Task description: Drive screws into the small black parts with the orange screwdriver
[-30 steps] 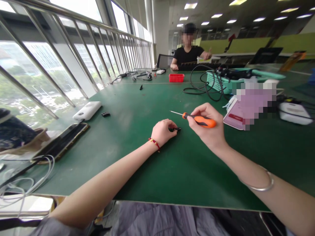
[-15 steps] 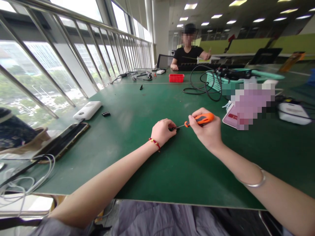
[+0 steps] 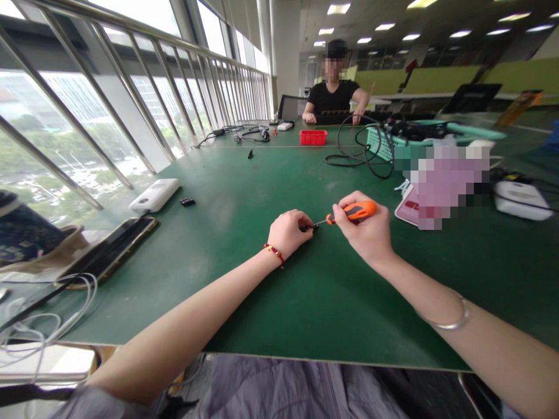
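Observation:
My right hand (image 3: 369, 227) is closed around the orange and grey handle of a screwdriver (image 3: 356, 212). Its thin metal shaft points left, and the tip meets a small black part (image 3: 311, 226) at the fingers of my left hand (image 3: 288, 228). Those fingers are curled, pinching the part down on the green table (image 3: 244, 256). Most of the part is hidden by my fingers, and its kind cannot be made out.
A small black piece (image 3: 187, 201) lies near a white power bank (image 3: 155, 195) and a phone (image 3: 109, 250) on the left. Farther back are a red bin (image 3: 312, 137), a teal basket (image 3: 379, 144) with cables, and a person (image 3: 332, 96) seated opposite.
The screwdriver handle and my right hand have shifted very slightly left. My left hand stays in place. Across the table, the other person's raised hand has come down.

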### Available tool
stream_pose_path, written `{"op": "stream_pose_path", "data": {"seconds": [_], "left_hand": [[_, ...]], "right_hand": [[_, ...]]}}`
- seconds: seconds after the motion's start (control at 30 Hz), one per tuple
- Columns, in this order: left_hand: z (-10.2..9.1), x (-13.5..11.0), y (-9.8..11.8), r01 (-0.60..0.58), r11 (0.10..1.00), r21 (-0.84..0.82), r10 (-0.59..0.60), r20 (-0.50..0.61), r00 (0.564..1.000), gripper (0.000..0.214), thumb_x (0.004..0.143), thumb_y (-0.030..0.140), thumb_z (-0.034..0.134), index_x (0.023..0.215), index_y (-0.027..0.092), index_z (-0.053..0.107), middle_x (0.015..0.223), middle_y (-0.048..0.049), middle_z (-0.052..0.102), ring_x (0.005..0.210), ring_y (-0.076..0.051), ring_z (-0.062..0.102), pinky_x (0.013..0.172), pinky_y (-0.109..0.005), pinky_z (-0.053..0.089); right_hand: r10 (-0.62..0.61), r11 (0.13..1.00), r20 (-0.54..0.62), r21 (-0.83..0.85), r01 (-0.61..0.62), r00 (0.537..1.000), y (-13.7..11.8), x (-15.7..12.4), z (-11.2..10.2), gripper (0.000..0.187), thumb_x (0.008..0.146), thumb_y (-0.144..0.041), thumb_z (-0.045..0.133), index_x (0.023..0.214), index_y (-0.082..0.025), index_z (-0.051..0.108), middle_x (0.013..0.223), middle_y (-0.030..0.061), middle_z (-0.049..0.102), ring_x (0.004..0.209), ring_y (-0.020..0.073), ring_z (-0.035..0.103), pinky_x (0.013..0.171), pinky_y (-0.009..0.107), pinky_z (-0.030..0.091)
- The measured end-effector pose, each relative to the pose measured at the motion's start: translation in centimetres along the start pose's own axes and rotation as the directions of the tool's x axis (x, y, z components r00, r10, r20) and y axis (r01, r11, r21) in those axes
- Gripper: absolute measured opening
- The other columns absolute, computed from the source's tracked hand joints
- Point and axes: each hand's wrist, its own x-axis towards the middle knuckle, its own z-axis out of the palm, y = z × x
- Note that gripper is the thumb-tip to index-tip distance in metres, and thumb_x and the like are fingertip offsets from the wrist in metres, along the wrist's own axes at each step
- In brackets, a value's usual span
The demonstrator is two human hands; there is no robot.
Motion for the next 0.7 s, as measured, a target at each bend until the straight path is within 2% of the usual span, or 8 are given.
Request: {"op": "stream_pose_path", "data": {"seconds": [0.43,0.63,0.7], "left_hand": [[-0.05,-0.02,0.06,0.003,1.0,0.001,-0.003,-0.002,1.0,0.012,0.066,0.019,0.061,0.076,0.019,0.067,0.082,-0.0003,0.069,0.077,-0.017,0.063,0.07,-0.027,0.05],[-0.11,-0.09,0.24,-0.011,0.999,0.032,0.011,-0.005,1.0,0.013,0.067,0.019,0.06,0.077,0.019,0.068,0.081,-0.0004,0.069,0.075,-0.017,0.063,0.069,-0.027,0.049],[-0.07,-0.07,0.24,-0.01,0.999,0.036,0.01,-0.007,1.0,0.012,0.067,0.02,0.061,0.077,0.019,0.068,0.081,-0.0004,0.069,0.076,-0.016,0.063,0.069,-0.026,0.049]], "right_hand": [[0.009,1.0,0.014,-0.025,-0.009,1.0,0.05,-0.1,0.05,0.018,0.075,-0.03,0.061,0.064,-0.021,0.051,0.059,-0.0021,0.054,0.051,0.0098,0.048,0.05,0.022,0.038],[0.033,0.999,0.034,-0.009,-0.033,0.999,-0.22,-0.12,0.08,0.013,0.075,-0.032,0.062,0.078,-0.022,0.054,0.06,-0.004,0.052,0.05,0.0099,0.049,0.052,0.022,0.04],[0.026,1.0,0.036,-0.003,-0.026,0.999,-0.1,-0.19,0.12,0.02,0.072,-0.027,0.063,0.089,-0.022,0.054,0.064,-0.0042,0.052,0.051,0.0102,0.048,0.053,0.023,0.041]]}}
